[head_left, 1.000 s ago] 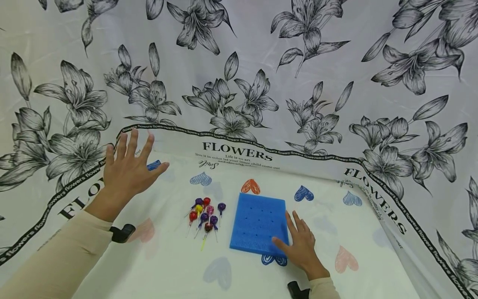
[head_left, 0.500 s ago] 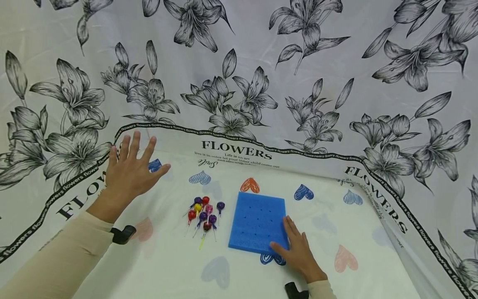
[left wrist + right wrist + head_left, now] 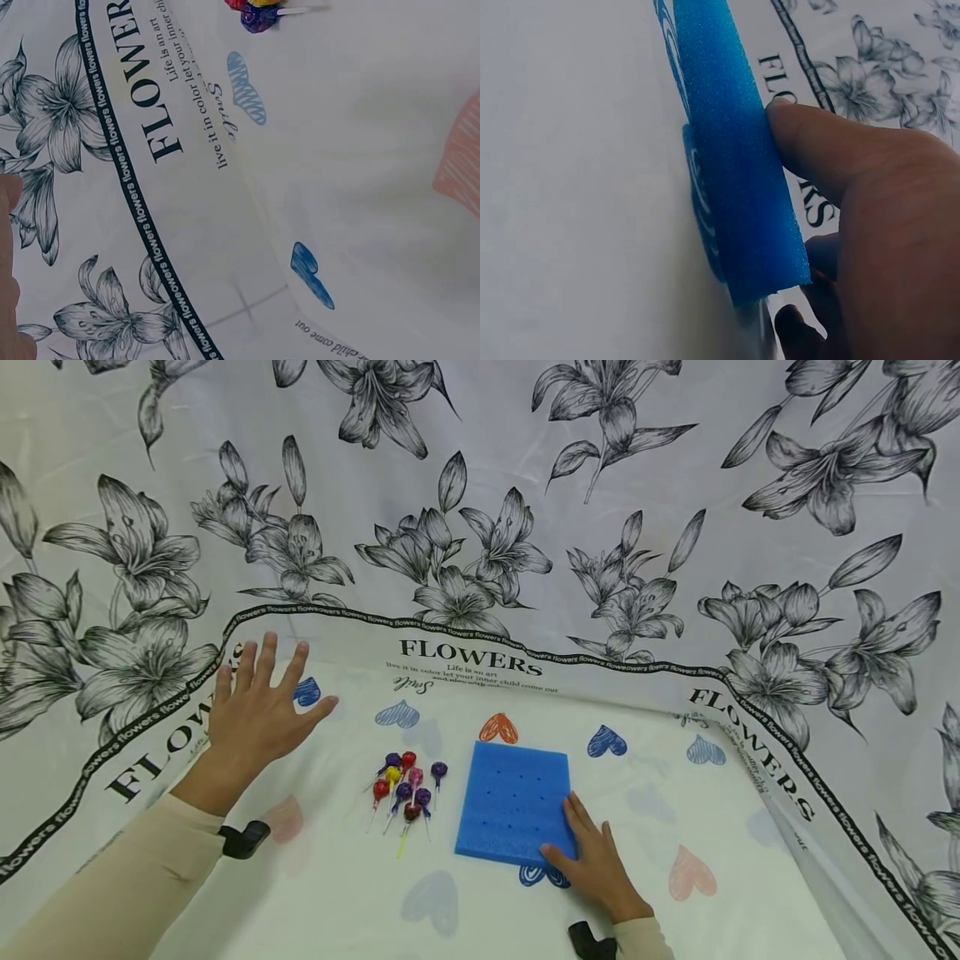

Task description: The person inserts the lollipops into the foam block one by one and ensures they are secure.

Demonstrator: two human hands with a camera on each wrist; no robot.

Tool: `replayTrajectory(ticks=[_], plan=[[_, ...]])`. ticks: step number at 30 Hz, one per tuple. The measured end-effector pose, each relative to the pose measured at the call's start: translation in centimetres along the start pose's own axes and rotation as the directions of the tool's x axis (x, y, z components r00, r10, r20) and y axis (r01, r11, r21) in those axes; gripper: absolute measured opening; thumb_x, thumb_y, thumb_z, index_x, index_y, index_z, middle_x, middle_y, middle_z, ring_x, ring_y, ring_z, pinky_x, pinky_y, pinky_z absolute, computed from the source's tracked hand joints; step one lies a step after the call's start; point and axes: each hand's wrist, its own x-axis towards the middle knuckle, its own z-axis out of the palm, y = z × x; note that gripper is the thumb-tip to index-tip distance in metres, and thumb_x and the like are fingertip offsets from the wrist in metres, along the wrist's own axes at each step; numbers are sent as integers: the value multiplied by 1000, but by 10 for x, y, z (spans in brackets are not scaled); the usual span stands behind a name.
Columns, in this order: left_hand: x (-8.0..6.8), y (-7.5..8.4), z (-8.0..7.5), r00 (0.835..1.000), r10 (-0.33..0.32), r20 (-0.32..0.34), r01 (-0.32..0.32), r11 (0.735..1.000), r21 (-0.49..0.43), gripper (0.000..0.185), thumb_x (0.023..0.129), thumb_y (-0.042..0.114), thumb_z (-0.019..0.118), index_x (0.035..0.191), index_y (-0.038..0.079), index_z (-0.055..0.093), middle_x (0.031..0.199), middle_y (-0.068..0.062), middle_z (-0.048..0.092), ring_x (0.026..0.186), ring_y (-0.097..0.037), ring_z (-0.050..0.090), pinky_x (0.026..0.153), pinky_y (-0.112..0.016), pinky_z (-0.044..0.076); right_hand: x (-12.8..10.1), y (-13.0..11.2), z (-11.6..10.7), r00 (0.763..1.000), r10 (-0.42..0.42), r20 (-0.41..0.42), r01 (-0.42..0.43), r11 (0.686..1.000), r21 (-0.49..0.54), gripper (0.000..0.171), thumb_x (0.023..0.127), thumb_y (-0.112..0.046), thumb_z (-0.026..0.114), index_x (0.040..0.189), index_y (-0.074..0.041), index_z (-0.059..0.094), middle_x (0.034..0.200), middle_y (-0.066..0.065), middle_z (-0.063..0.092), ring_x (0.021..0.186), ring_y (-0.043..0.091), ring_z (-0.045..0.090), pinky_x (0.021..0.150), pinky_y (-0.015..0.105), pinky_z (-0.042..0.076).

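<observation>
Hovering left hand (image 3: 258, 718), fingers (image 3: 266, 662) spread; right hand (image 3: 596, 867) against blue foam (image 3: 513, 806).

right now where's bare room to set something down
Free: cloth between left hand and lollipops, and right of the right hand. Crowded: the narrow gap between lollipops and blue sponge, and the sponge's right edge by that hand.

Lollipops (image 3: 403, 792) left of foam block (image 3: 516, 806), both on tablecloth (image 3: 337, 902), backdrop (image 3: 487, 418) behind
</observation>
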Motion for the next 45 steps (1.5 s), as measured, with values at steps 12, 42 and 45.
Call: replayTrajectory(ticks=[12,42,45], plan=[[-2,1,-2,999,30,-39,-32,998,-45,91,91,66,44,156,19,2,158,-16,-14,141,-29,-20,107,-52,-16,-1,-4,2,999,34,28,-34,999,-14,86,88,-55,61,149,-1,32,156,12,22,139,38,24,107,64,1],[-5,22,17,928,180,-325,-279,916,-288,93,80,36,75,153,6,25,155,-19,21,140,-38,20,110,-53,19,-1,-9,3,995,80,59,-78,996,-33,89,88,-58,59,148,1,30,156,15,22,139,40,21,106,66,1],[-4,24,22,911,175,-372,-302,900,-316,91,76,32,80,151,10,33,153,-18,28,134,-43,32,97,-60,36,-1,-10,2,995,79,58,-77,996,-34,89,88,-58,59,148,1,30,156,15,21,139,40,22,105,66,1]])
